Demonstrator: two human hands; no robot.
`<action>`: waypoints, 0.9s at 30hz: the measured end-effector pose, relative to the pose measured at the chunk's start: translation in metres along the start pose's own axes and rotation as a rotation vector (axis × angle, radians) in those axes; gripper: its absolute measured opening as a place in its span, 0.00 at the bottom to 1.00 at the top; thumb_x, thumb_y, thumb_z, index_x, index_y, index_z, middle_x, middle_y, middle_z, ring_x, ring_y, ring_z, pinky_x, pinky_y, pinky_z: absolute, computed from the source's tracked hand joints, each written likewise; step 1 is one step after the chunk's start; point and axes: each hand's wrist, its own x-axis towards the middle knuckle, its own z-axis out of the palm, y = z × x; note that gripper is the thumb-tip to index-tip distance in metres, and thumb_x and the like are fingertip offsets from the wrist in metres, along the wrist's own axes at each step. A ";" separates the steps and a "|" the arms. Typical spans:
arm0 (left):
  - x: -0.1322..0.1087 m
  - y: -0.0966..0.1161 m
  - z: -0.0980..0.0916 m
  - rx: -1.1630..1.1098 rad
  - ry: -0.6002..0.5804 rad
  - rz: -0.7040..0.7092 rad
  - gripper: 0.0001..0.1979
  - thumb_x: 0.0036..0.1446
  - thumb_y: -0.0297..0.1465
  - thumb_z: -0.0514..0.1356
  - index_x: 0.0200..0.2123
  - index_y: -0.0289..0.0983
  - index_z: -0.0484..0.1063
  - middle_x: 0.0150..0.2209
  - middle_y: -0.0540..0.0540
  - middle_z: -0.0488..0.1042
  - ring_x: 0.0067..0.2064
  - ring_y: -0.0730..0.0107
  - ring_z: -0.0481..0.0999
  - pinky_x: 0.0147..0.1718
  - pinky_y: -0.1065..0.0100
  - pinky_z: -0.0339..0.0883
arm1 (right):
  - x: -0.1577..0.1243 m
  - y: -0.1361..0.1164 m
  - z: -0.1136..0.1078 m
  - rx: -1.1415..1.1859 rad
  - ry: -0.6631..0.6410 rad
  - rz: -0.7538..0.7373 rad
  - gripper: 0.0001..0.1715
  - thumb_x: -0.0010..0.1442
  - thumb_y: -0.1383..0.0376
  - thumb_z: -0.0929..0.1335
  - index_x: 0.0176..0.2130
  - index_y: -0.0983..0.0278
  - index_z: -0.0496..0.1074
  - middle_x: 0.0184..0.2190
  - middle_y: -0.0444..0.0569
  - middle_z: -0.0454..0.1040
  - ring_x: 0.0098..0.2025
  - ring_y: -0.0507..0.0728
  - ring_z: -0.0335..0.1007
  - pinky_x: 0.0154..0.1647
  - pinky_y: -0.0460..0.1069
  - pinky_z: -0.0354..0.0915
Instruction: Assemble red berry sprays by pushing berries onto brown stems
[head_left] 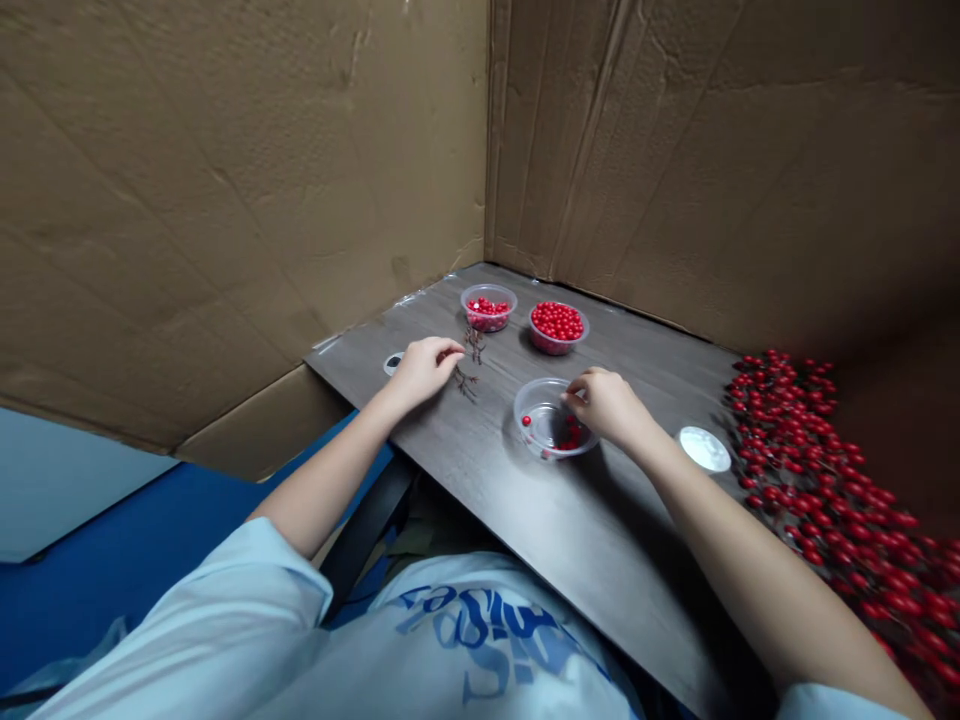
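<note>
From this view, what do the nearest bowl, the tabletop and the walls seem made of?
Nearest bowl: probably plastic, clear and glossy; see-through sides. Tabletop: possibly wood-look laminate; streaked grey, soft sheen. Walls: likely cardboard, matt brown, with creases.

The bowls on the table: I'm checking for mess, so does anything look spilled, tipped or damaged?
Nothing stands out. The near bowl, the heaped bowl and the far-left bowl all stand upright with red berries inside, and no spill or damage shows. Part of the near bowl is behind the right hand.
</note>
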 end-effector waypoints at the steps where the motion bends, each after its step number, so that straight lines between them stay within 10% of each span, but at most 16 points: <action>1: 0.006 -0.010 -0.001 0.046 -0.022 -0.004 0.12 0.56 0.32 0.54 0.38 0.35 0.76 0.39 0.42 0.76 0.39 0.68 0.73 0.43 0.68 0.64 | 0.005 -0.001 0.000 -0.009 0.002 0.003 0.14 0.59 0.64 0.65 0.39 0.67 0.77 0.39 0.53 0.74 0.39 0.57 0.71 0.39 0.48 0.62; 14: 0.041 -0.031 0.004 0.286 -0.595 0.224 0.15 0.54 0.25 0.53 0.42 0.36 0.75 0.43 0.43 0.73 0.43 0.66 0.71 0.44 0.70 0.62 | 0.031 -0.006 -0.003 -0.087 -0.043 0.049 0.16 0.59 0.57 0.65 0.39 0.64 0.76 0.41 0.53 0.74 0.43 0.61 0.71 0.38 0.50 0.62; 18: 0.047 -0.029 0.004 0.229 -0.586 0.220 0.12 0.55 0.27 0.53 0.38 0.37 0.75 0.40 0.44 0.74 0.39 0.70 0.72 0.40 0.72 0.61 | 0.031 -0.006 -0.008 -0.100 -0.088 0.088 0.16 0.58 0.56 0.65 0.39 0.62 0.76 0.41 0.52 0.74 0.42 0.61 0.71 0.35 0.50 0.61; 23: 0.061 -0.022 0.022 0.273 -0.267 -0.022 0.18 0.55 0.43 0.55 0.33 0.33 0.74 0.34 0.39 0.76 0.34 0.66 0.72 0.36 0.69 0.62 | 0.028 -0.011 -0.015 -0.091 -0.079 0.098 0.15 0.57 0.55 0.66 0.35 0.62 0.76 0.41 0.51 0.73 0.41 0.60 0.71 0.36 0.50 0.60; 27: 0.067 -0.018 0.037 0.360 -0.340 -0.122 0.17 0.53 0.42 0.57 0.31 0.33 0.73 0.34 0.37 0.75 0.36 0.62 0.74 0.35 0.67 0.62 | 0.025 -0.016 -0.020 -0.048 -0.031 0.057 0.16 0.58 0.55 0.65 0.39 0.62 0.75 0.44 0.51 0.72 0.43 0.61 0.70 0.38 0.51 0.61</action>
